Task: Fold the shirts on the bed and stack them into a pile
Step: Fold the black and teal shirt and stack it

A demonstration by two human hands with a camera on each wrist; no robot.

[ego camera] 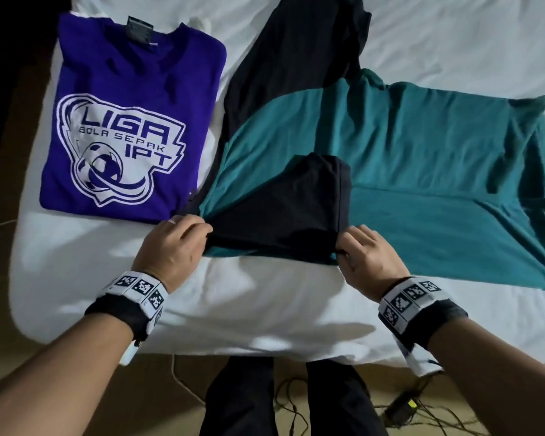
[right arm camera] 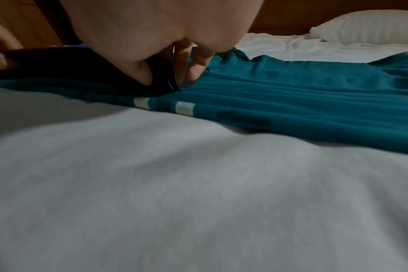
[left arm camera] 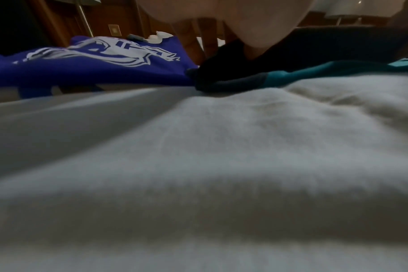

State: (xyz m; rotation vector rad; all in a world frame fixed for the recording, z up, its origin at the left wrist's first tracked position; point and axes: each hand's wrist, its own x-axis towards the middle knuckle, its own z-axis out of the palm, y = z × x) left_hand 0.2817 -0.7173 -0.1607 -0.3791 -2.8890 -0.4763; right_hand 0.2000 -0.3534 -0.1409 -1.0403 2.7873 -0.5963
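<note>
Shirts stand part done: purple shirt (ego camera: 129,121) lies folded at ten o'clock on the bed (ego camera: 265,303), while my left hand (ego camera: 170,247) and right hand (ego camera: 370,258) pinch the dark sleeve (ego camera: 283,209) of the teal shirt (ego camera: 406,158), still spread and unstacked.

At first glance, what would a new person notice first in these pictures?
The purple shirt with its big white football logo lies folded at the left of the white bed. Beside it, the teal shirt with dark sleeves lies spread out, and the left hand and right hand pinch its near dark sleeve at the bed's front edge.
</note>
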